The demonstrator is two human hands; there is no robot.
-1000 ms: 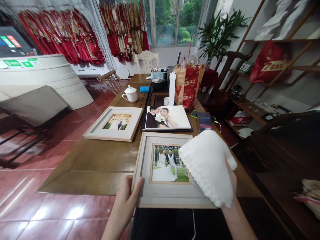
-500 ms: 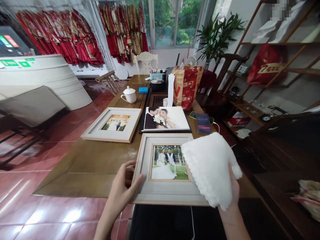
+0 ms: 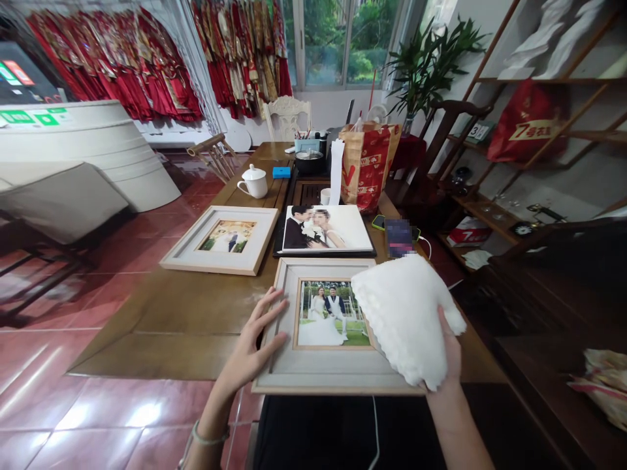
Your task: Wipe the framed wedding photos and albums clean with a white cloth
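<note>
A framed wedding photo [image 3: 337, 369] with a pale wood rim lies at the table's near edge. My left hand [image 3: 255, 346] rests on its left side, fingers spread, with the thumb and fingertips on the frame. In my right hand [image 3: 451, 365] is a fluffy white cloth [image 3: 406, 313], which covers the frame's right part. Most of my right fingers are hidden behind the cloth. Another framed photo [image 3: 182, 254] lies farther off to the left. Beyond the near frame is a large photo album [image 3: 353, 228] showing a couple.
The wooden table [image 3: 161, 326] also carries a white lidded mug [image 3: 255, 183], a blue box [image 3: 281, 172], a red-and-brown paper bag [image 3: 367, 170] and a phone [image 3: 399, 238] with a cable. Shelves [image 3: 509, 79] stand at the right. A white cable [image 3: 376, 431] hangs below the near edge.
My left hand has shifted up from the frame's side, its fingers now lying over the rim. My right hand with the cloth has moved slightly left. The view has tilted a little.
</note>
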